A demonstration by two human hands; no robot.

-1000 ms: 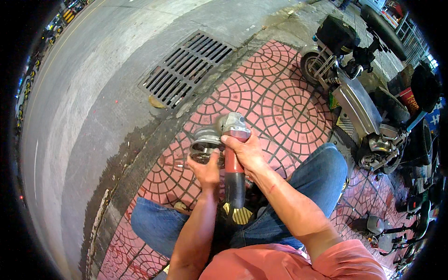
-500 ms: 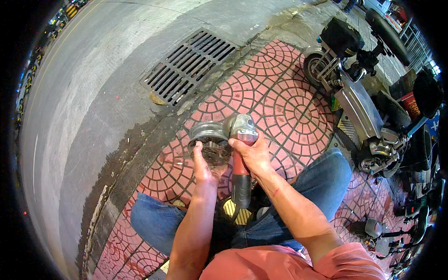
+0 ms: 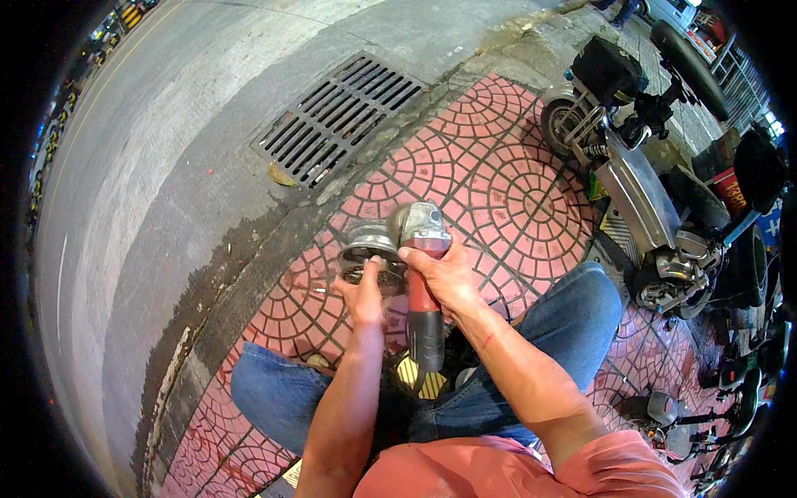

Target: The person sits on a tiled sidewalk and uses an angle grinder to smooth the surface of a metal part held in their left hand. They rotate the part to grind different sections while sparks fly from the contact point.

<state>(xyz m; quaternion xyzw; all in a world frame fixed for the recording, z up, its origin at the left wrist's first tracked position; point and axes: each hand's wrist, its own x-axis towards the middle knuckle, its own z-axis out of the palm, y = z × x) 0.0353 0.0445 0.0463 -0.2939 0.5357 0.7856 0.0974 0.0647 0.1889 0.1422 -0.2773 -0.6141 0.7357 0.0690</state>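
Observation:
Just left of centre is a round metal wheel hub [image 3: 369, 238], shiny at its rim and dark inside. My left hand [image 3: 364, 297] grips it from the near side, with the thumb up against it; part of the fingers is hidden. Close beside it on the right, my right hand [image 3: 444, 274] is wrapped round an angle grinder [image 3: 426, 332] with a red and black body. The grinder's silver head [image 3: 424, 221] points away from me, right against the hub's right edge. Whether its disc touches the metal I cannot tell.
Patterned red paving [image 3: 515, 199] lies under my bent knees in blue jeans. A kerb and a drain grate [image 3: 340, 116] border the grey road at the left. To the right stands an electric scooter [image 3: 635, 187], with tyres and other parts around it.
The hub has turned and tilted in my left hand, whose thumb and fingers have shifted along it. My right hand and the grinder have moved slightly left.

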